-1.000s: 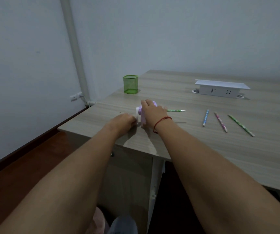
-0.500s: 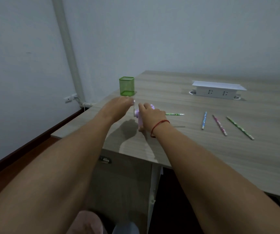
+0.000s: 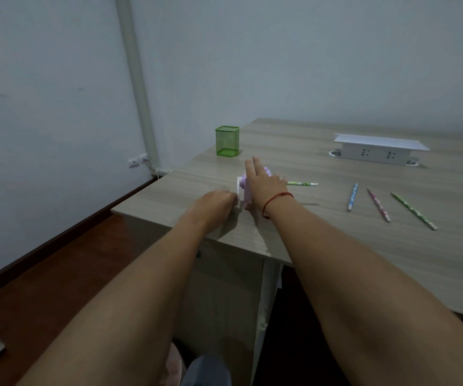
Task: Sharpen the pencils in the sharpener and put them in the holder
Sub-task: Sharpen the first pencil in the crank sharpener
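Left grip curled on crank; right grip flat, fingers straight, pinning sharpener near front-left corner of desk, pencil inserted. Risks: sharpener skids off the edge; overcranking snaps lead.

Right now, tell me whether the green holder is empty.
Empty: nothing sticks up above the green holder, and its see-through mesh shows no pencils inside.

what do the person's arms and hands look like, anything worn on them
Both forearms are bare, with no sleeves in view. The left hand and right hand wear no gloves. A thin red string bracelet circles the right wrist; the left wrist carries nothing. No watch shows, and the fingers are too small in the picture to rule out rings.
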### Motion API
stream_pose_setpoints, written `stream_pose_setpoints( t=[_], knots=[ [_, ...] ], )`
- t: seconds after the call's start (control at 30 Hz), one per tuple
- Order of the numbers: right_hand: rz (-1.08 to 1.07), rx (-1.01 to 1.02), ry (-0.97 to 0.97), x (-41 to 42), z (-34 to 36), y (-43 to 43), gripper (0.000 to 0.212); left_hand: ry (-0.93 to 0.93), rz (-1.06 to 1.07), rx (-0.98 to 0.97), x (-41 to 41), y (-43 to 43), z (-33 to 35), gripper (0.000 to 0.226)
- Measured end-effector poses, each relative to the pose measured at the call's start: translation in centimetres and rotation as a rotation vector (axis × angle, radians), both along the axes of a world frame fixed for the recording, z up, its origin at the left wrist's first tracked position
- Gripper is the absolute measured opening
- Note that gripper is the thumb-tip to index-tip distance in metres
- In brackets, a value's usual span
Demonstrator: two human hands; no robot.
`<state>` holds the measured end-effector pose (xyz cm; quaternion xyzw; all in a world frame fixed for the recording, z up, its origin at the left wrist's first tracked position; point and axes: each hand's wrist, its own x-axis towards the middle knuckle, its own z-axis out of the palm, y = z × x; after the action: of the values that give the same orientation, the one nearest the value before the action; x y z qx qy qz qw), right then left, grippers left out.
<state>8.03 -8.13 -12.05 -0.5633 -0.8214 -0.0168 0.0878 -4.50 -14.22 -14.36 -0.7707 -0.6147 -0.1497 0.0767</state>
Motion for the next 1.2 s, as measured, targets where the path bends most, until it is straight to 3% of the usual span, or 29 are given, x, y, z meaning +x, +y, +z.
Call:
stream_pose_setpoints(
  t=[0.23,0.5,0.87,1.2],
  knots=[
    [0.044,0.026,-0.033,0.5,0.3,-0.2,0.099,0.031,-0.003,-0.14,-1.0,2.2,1.1,0.019],
    [0.087,0.03,-0.011,0.6,0.1,0.4,0.102,0.056,-0.012,-0.155,-1.7,3.8,0.8,0.022],
    [0.105,0.081,0.02,0.9,0.2,0.3,0.074,0.145,0.043,-0.181,-1.3,5.9,1.4,0.023],
    [0.175,0.037,0.083,1.9,0.3,1.4,0.089,0.188,0.076,-0.069,-1.1,8.3,4.0,0.021]
  ],
)
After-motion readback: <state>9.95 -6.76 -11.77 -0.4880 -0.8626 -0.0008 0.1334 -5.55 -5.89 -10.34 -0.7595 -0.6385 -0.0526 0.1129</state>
